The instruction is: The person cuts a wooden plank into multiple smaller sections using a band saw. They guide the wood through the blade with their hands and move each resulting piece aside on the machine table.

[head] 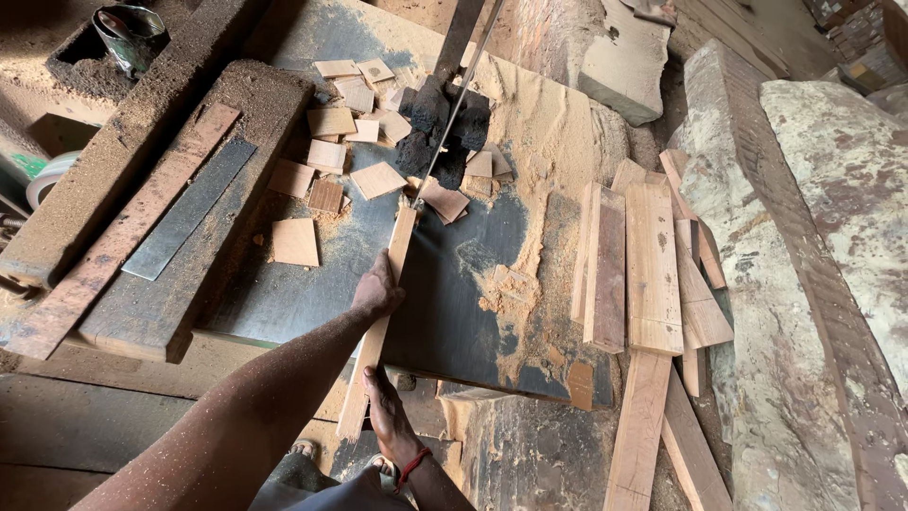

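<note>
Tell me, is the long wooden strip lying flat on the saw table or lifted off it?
Flat. The wooden strip rests along the saw table, its far end at the blade, with both hands on it.

A rough woodworking shop — a band-saw blade (454, 114) rises from a dark metal saw table (463, 284) heaped with sawdust (539, 132). Small cut wood squares (331, 123) litter the upper middle, and sawn planks (653, 265) stack at right — beside raw log slabs (804, 284).

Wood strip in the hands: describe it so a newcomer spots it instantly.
Find the dark metal saw table dusted with sawdust, with the thin blade rising at its middle. The wood strip runs from the blade back to the person, left hand on it, right hand at its near end. Neighbouring offcuts are short squares; it is long and narrow.
</note>
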